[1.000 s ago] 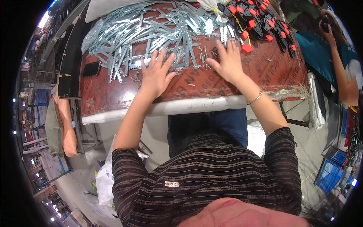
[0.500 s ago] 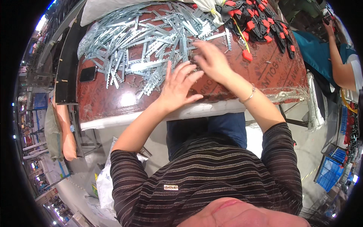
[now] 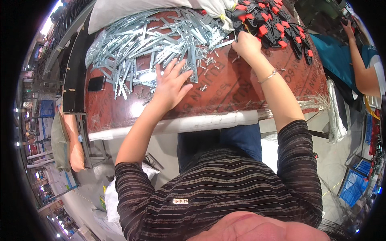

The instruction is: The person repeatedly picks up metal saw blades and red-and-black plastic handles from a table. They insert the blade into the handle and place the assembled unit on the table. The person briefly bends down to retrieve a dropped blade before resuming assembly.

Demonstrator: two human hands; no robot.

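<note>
My left hand (image 3: 171, 86) is open, fingers spread, over the near edge of a heap of notched silvery metal strips (image 3: 161, 44). My right hand (image 3: 247, 45) is closed, its fingers curled at the left edge of a pile of black parts with red ends (image 3: 277, 26). What its fingers grip is hidden. Small coil springs (image 3: 209, 63) lie scattered on the red-brown tabletop (image 3: 225, 86) between my two hands.
A white sack (image 3: 120, 14) lies along the table's far edge. At the left stands a black phone (image 3: 96, 83). White padding (image 3: 217, 119) runs along the near edge. Another person's arm (image 3: 362, 74) is at the right, beyond the table, and blue crates (image 3: 354, 186) stand on the floor.
My right hand has moved right and away from me, from the springs to the black and red parts. My left hand has shifted left, uncovering springs. The yellow-strapped red-ended piece no longer lies at the pile's near edge.
</note>
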